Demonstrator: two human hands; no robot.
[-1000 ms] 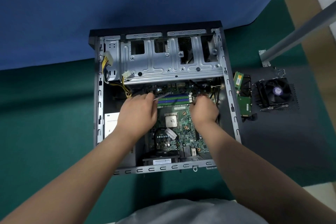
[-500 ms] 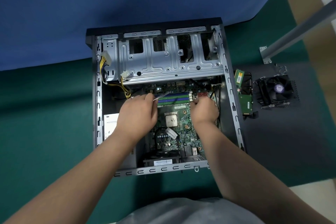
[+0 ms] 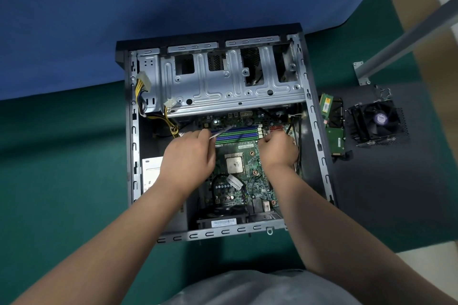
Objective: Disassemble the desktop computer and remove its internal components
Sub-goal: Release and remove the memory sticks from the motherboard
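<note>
The open desktop case (image 3: 319, 146) lies on its side with the green motherboard (image 3: 250, 186) showing inside. My left hand (image 3: 188, 158) is shut on a thin silver tool (image 3: 220, 132), and the tool's tip rests at the left end of the blue and green RAM slots (image 3: 238, 132). At the right end of those slots, by the red connectors (image 3: 276, 128), my right hand (image 3: 277, 148) presses down with its fingers curled. What those fingers grip is hidden. The bare CPU (image 3: 234, 162) sits between my two hands.
A silver drive cage (image 3: 230, 82) spans the far half of the case, with yellow cables (image 3: 171, 126) at its left. A white-labelled power supply (image 3: 150, 176) sits inside the case's left wall. A RAM stick (image 3: 325, 101), a green card (image 3: 335, 138) and a cooler fan (image 3: 375, 120) lie to the right of the case.
Both hands stay at the two ends of the RAM slots and have hardly moved. The view has shifted slightly.
</note>
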